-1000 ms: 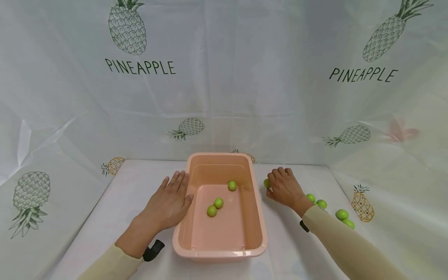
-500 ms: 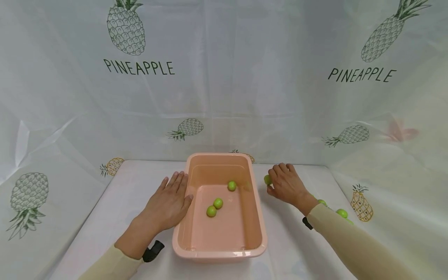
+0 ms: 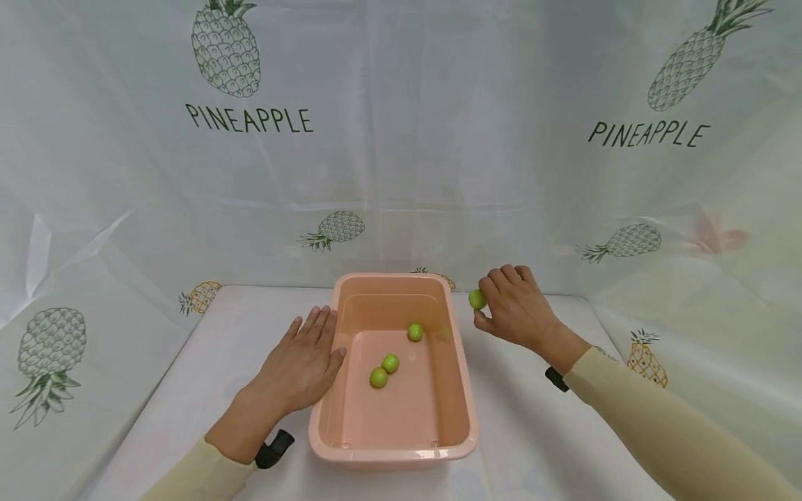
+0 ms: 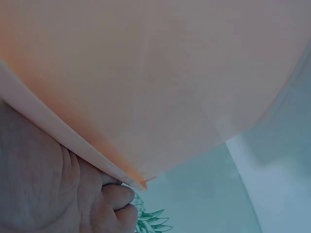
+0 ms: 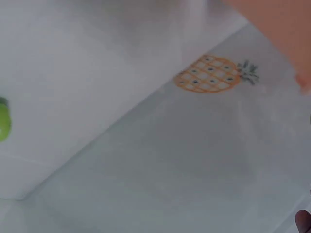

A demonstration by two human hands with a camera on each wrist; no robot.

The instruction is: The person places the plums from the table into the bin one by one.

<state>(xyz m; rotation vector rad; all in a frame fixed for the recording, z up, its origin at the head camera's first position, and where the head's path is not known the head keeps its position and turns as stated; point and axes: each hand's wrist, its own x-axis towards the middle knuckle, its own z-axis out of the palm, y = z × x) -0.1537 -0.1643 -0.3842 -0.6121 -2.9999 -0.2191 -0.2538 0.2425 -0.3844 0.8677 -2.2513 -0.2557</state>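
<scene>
A peach plastic basin (image 3: 407,417) stands on the table, with 3 limes in it: a touching pair (image 3: 384,371) near the middle and one lime (image 3: 415,332) farther back. My left hand (image 3: 301,365) rests along the basin's left rim, fingers straight and together. In the left wrist view the palm (image 4: 43,174) lies against the outer side of the basin wall (image 4: 170,73). Beyond the basin's right side, my right hand (image 3: 514,306) is raised and pinches another lime (image 3: 477,299) between thumb and fingers. Only a fingertip (image 5: 303,221) shows in the right wrist view.
The table (image 3: 514,445) has a white cover. A white pineapple-print sheet (image 3: 407,153) closes it off at the back and sides. One loose lime (image 5: 4,121) lies at the left edge of the right wrist view; the right forearm (image 3: 664,410) crosses the table's right side.
My right hand has risen and moved back with the lime pinched in it. Its forearm now covers the loose limes on the right. The left hand and basin have stayed still.
</scene>
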